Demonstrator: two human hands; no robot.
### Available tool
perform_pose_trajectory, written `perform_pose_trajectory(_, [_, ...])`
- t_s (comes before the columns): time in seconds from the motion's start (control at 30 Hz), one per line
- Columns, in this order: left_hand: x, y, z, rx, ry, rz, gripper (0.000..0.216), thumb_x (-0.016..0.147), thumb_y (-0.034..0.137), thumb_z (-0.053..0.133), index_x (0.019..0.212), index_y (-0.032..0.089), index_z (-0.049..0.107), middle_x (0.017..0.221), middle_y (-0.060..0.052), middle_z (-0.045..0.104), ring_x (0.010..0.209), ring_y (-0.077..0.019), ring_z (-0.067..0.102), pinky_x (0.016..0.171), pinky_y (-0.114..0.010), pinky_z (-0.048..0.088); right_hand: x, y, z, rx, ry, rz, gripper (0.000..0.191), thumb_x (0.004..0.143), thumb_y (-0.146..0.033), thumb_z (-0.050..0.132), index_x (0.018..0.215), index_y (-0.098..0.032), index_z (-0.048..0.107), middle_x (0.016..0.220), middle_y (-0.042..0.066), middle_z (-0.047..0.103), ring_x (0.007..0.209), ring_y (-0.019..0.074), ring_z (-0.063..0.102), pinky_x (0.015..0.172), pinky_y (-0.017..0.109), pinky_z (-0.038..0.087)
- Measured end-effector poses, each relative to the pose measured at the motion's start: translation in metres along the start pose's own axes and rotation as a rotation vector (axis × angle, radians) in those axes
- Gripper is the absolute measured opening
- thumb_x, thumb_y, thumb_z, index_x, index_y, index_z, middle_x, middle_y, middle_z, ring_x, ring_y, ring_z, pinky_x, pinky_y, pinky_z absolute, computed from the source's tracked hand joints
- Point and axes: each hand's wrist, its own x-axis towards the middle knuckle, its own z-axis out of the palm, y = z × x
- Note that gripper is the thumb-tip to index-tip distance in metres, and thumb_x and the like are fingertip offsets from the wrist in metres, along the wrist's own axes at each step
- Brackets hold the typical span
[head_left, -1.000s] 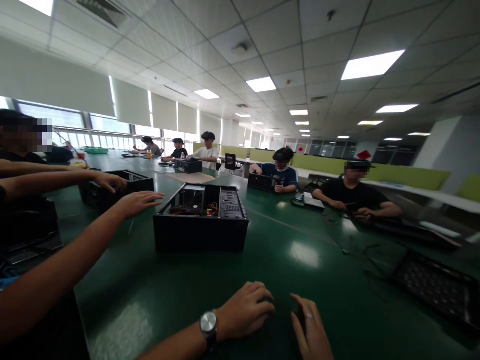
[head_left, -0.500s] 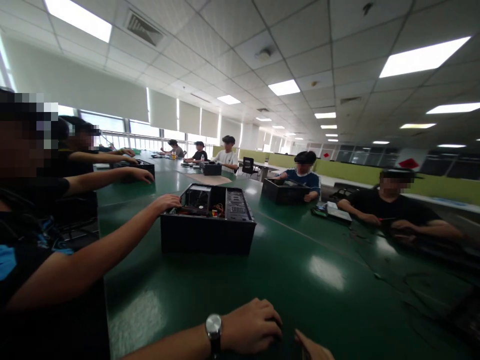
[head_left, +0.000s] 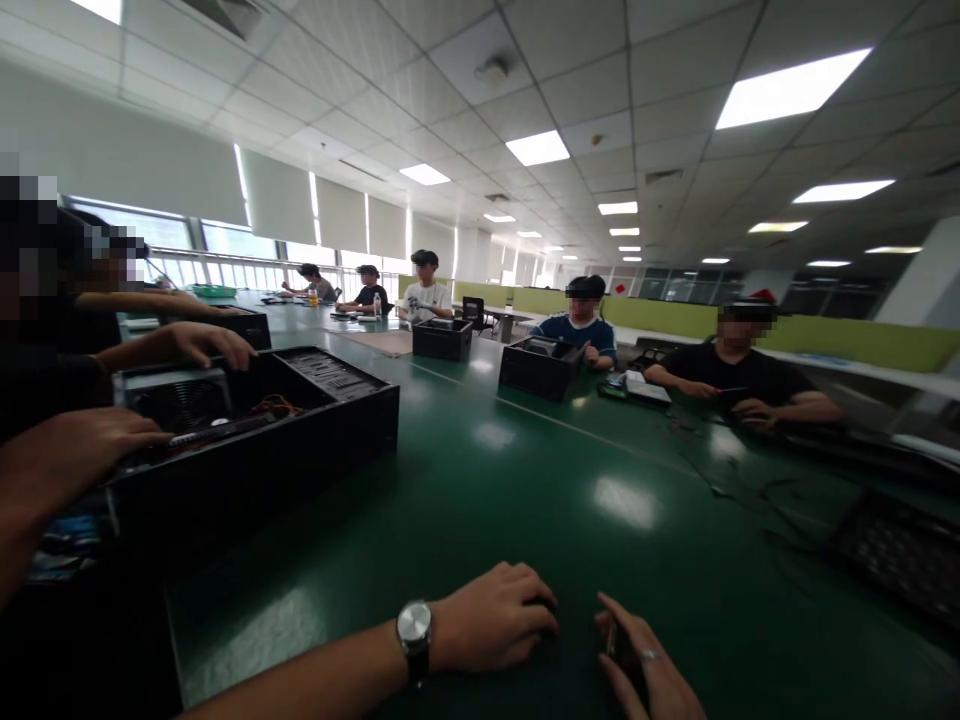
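Observation:
My left hand (head_left: 491, 617) rests palm down on the green tabletop (head_left: 480, 510), its fingers loosely bent and apart, with nothing visible in it. A wristwatch (head_left: 415, 627) with a silver dial and dark strap is on that wrist. Just to its right, my right hand (head_left: 656, 665), with a ring on one finger, grips a thin dark phone-like object (head_left: 613, 640) by its edges; most of it is hidden. To the left, another person's hands (head_left: 214, 345) touch an open black computer case (head_left: 300, 440), with a fan and coloured wires inside.
More open black cases (head_left: 544, 368) stand farther along the table. Several people sit around it, one at the right holding a tool. Loose cables (head_left: 720, 480) and a dark keyboard-like panel (head_left: 900, 555) lie at the right. A white-topped box (head_left: 646, 388) sits beyond.
My view has shifted down and right. The neighbour's case now appears farther left and nearer, with both their hands at it. More of my right hand shows; my left hand stays on the table.

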Motion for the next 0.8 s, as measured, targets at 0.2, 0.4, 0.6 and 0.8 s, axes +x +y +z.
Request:
perform_pose_trajectory(0.2, [0.008,-0.006,-0.011,0.2,0.253,-0.02,0.034,0.102,0.032,0.047,0.133,0.021,0.055,0.142,-0.008,0.054,0.136,-0.0243,0.042,0.113,-0.039,0.035,-0.003,-0.015,-0.004,-0.111,0.106,-0.116,0.04,0.1,-0.035,0.046,0.139,-0.027,0.048,0.123,0.009,0.07,0.105,0.0209,0.072,0.09,0.029,0.059])
perform_pose_trajectory(0.4, [0.092,-0.074,-0.087,0.469,0.354,-0.364,0.048,0.104,0.044,0.042,0.147,0.024,0.045,0.157,-0.007,0.038,0.149,-0.0249,0.024,0.122,-0.04,0.018,-0.002,-0.037,-0.009,-0.223,0.107,-0.334,0.047,0.101,-0.03,0.048,0.147,-0.031,0.039,0.123,0.007,0.07,0.103,0.0199,0.073,0.088,0.027,0.06])
perform_pose_trajectory(0.6, [0.136,-0.12,-0.125,0.427,0.31,-0.601,0.04,0.104,0.042,0.042,0.123,0.014,0.064,0.125,-0.016,0.064,0.123,-0.0297,0.053,0.11,-0.048,0.032,-0.002,-0.049,-0.009,-0.29,0.159,-0.335,0.044,0.104,-0.035,0.042,0.147,-0.028,0.039,0.12,0.008,0.071,0.104,0.0189,0.072,0.087,0.029,0.061])
perform_pose_trajectory(0.8, [0.107,-0.071,-0.127,0.384,0.214,-0.609,0.044,0.104,0.045,0.039,0.112,0.012,0.068,0.114,-0.016,0.066,0.11,-0.0288,0.057,0.099,-0.044,0.039,-0.022,-0.079,-0.046,-0.264,0.275,-0.151,0.045,0.102,-0.05,0.046,0.143,-0.03,0.044,0.111,0.004,0.075,0.092,0.0198,0.075,0.082,0.03,0.063])
